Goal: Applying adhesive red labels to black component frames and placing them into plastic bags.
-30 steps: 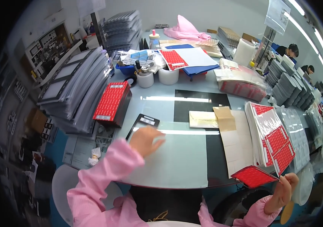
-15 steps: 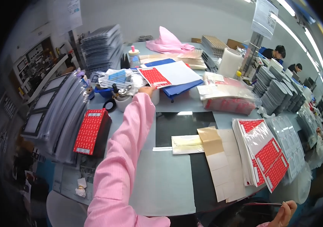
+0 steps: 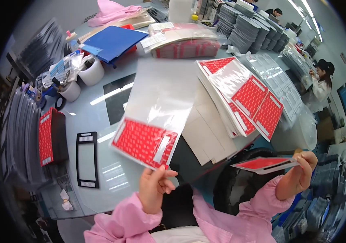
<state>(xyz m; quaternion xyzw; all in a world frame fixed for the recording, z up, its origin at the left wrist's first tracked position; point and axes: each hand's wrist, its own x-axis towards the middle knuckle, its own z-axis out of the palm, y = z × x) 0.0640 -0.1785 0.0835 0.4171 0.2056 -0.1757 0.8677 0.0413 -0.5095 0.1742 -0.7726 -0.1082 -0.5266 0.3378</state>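
Note:
My left hand (image 3: 156, 184) pinches the lower edge of a large glossy sheet with a red patterned panel (image 3: 144, 141) at its near end. The pale upper part of that sheet slants over the table. Out to the right, my right hand (image 3: 298, 174) grips the end of a flat red piece with white and black edges (image 3: 266, 163), seen nearly edge-on beyond the table's edge. On the table left of the sheet lies a black rectangular frame (image 3: 87, 160) around a pale panel.
A red box with black sides (image 3: 51, 137) stands at left beside upright clear sheets (image 3: 21, 137). Tan card (image 3: 209, 125) and a pile of red-and-white sheets (image 3: 242, 97) lie right. Farther back are a blue folder (image 3: 114, 42) and white tubs (image 3: 92, 73). Co-workers sit far right.
My left hand has drawn back from the blue folder toward my body, bringing the red-panelled sheet along. More of my right hand and its red piece shows. The view has turned right and down.

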